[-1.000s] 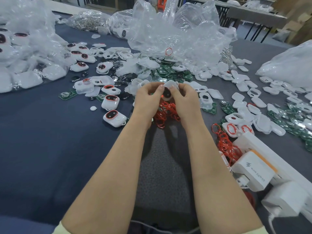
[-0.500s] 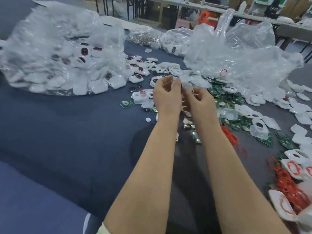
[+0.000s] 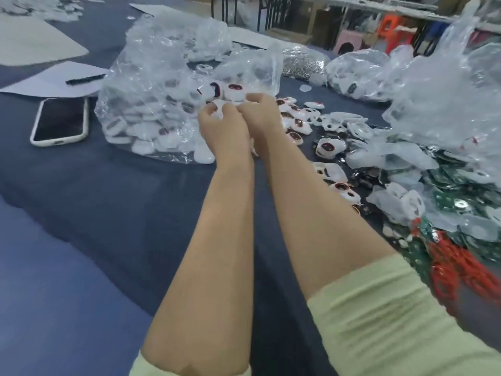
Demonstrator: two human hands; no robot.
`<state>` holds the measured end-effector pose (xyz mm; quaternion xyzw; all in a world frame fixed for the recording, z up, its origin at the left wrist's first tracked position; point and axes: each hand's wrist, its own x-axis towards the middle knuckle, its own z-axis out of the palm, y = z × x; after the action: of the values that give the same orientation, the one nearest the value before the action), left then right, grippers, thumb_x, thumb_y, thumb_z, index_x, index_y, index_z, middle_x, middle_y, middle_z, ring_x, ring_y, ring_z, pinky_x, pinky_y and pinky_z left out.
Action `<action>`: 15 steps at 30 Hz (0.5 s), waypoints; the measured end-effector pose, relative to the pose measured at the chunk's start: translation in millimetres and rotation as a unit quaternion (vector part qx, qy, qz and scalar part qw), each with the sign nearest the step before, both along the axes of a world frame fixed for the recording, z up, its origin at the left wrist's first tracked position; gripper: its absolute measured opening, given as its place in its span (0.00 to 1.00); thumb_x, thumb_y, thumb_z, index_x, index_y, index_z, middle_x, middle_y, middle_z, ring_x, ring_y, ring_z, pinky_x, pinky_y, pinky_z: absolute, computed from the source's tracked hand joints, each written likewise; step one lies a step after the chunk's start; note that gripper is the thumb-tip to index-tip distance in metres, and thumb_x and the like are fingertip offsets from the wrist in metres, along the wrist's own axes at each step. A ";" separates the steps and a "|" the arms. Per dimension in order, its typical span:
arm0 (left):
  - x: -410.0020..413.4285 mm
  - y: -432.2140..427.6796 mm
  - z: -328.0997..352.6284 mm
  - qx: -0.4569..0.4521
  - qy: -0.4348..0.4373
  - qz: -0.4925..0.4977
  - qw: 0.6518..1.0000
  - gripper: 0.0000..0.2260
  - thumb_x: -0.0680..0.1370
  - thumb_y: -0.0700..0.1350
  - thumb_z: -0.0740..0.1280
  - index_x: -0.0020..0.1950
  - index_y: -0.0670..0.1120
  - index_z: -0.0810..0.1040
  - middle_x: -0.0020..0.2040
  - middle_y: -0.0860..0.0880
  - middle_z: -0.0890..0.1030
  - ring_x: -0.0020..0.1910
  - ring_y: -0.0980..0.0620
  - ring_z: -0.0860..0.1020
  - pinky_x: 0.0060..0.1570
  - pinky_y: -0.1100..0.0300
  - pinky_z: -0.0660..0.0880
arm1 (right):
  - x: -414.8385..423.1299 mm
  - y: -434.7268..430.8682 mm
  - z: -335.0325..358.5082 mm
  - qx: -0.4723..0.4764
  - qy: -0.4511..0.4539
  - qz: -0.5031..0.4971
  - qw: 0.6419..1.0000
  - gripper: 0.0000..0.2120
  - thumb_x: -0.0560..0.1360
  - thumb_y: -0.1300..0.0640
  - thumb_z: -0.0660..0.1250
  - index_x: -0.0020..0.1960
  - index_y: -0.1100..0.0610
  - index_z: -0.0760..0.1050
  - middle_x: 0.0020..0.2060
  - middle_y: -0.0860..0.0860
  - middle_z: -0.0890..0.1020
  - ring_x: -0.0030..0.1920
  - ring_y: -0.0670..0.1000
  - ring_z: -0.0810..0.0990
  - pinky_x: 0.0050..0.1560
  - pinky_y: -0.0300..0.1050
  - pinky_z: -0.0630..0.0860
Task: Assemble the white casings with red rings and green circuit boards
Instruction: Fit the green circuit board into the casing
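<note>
Dark blue cloth covers the work table [image 3: 81, 213], and from the head view, the only one I have, it is crowded. On the left lies a phone [image 3: 59, 122], beside it a clear bag [image 3: 151, 109] full of closed casings. Loose finished casings [image 3: 295, 123] lie just right of the hands. The green circuit boards [image 3: 447, 196] and the heap of red rings [image 3: 455, 270] are well apart, at the right edge.

My left hand [image 3: 219, 126] has its fingers curled and pinches a white casing [image 3: 220, 107]. The right hand [image 3: 261, 112] is curled too and presses on the same piece from the other side. The two hands touch, close to the bag.

I cannot tell whether the ring and board sit correctly inside (the fingers cover almost all of the piece, and the picture is a little blurred). That is my main worry: pressing the halves together now could pinch a displaced ring or trap a tilted board. Also, if the pinch slips, the small smooth casing probably falls among the finished ones, and an unfinished piece is then hard to find again.
</note>
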<state>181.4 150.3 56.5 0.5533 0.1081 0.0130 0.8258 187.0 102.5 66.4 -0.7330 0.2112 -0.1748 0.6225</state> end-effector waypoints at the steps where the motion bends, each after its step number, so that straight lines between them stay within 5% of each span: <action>1: -1.7 -2.6 -3.3 -0.006 0.008 -0.006 1.000 0.15 0.79 0.39 0.60 0.65 0.39 0.70 0.59 0.39 0.77 0.51 0.42 0.79 0.53 0.51 0.76 | -6.2 -7.8 -5.5 0.002 -0.011 -0.026 1.000 0.17 0.75 0.70 0.61 0.63 0.64 0.72 0.44 0.57 0.80 0.42 0.52 0.79 0.48 0.47 0.76; 4: -12.6 -14.0 -13.2 -0.002 0.002 -0.017 1.000 0.11 0.79 0.38 0.59 0.61 0.40 0.72 0.56 0.43 0.77 0.44 0.51 0.75 0.42 0.64 0.75 | -37.0 -44.8 -16.8 -0.024 -0.022 -0.079 0.996 0.10 0.75 0.68 0.59 0.52 0.59 0.75 0.38 0.53 0.80 0.35 0.50 0.78 0.39 0.43 0.75; 6: -19.9 -22.8 -18.0 0.000 -0.007 -0.042 0.999 0.10 0.79 0.37 0.58 0.60 0.41 0.72 0.52 0.46 0.75 0.46 0.53 0.73 0.38 0.69 0.70 | -62.5 -75.1 -22.7 -0.168 0.039 -0.129 0.977 0.11 0.74 0.65 0.61 0.51 0.56 0.78 0.43 0.53 0.83 0.43 0.52 0.81 0.44 0.43 0.76; 10: -38.2 -42.6 -22.7 0.004 0.000 -0.106 0.994 0.11 0.79 0.38 0.58 0.60 0.40 0.74 0.50 0.44 0.74 0.48 0.52 0.70 0.48 0.61 0.69 | -101.7 -105.8 -32.3 -0.370 0.208 -0.035 0.905 0.16 0.75 0.61 0.64 0.61 0.56 0.78 0.59 0.53 0.80 0.60 0.54 0.77 0.62 0.46 0.72; 13: -52.5 -52.3 -24.6 0.020 0.007 -0.135 0.991 0.10 0.79 0.38 0.59 0.58 0.42 0.74 0.57 0.39 0.78 0.48 0.53 0.71 0.54 0.56 0.73 | -106.3 -104.4 -42.3 -0.401 0.271 0.026 0.875 0.15 0.75 0.60 0.63 0.61 0.55 0.76 0.58 0.56 0.79 0.58 0.57 0.76 0.55 0.45 0.72; 15: -58.7 -55.6 -25.9 0.022 0.004 -0.139 0.990 0.08 0.79 0.38 0.59 0.57 0.43 0.73 0.53 0.43 0.77 0.48 0.53 0.72 0.57 0.54 0.74 | -107.4 -104.4 -45.3 -0.417 0.254 -0.006 0.873 0.08 0.76 0.59 0.62 0.53 0.54 0.78 0.53 0.56 0.80 0.53 0.57 0.77 0.51 0.45 0.72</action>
<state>122.7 94.7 30.6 0.5807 0.0330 -0.1018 0.8070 79.6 -1.9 21.0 -0.9423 0.2743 -0.0584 0.1829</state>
